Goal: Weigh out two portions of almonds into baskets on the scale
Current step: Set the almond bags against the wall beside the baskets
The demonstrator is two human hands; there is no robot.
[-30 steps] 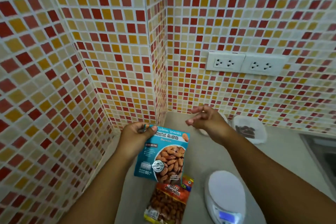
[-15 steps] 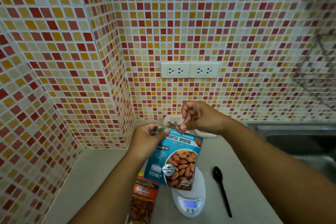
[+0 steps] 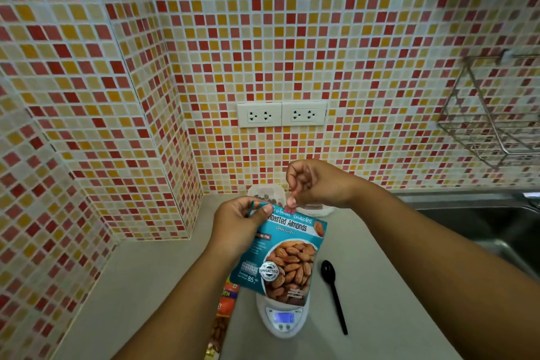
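From the head camera, looking down at a pale countertop (image 3: 146, 286) in a corner of red, orange and yellow mosaic tile: the left hand (image 3: 238, 222) pinches the top left corner of a teal pouch of roasted almonds (image 3: 287, 254), thumb on the front, fingers curled behind, and the pouch hangs tilted in the air above the scale. The right hand (image 3: 315, 184) is up at the pouch's top edge, fingers curled, thumb and forefinger pinching a small red tab there; whether the pouch is torn open at that spot is hard to tell. Below the pouch sits the white digital kitchen scale (image 3: 283, 318), its lit blue display facing the person, its platform largely hidden by the pouch. Left of the scale, a second packet of almonds (image 3: 222, 321) in orange and yellow lies flat on the counter, partly covered by the left forearm. Right of the scale, a black plastic spoon (image 3: 333, 292) lies on the counter, bowl away from the person, apart from everything else. Behind the hands, against the back wall, two white baskets (image 3: 264, 193) peek out, dark contents showing inside. On the wall above, a double white socket plate (image 3: 282, 114). Far right, a wire rack (image 3: 491, 114) hangs on the tiles over a steel sink (image 3: 482, 222).
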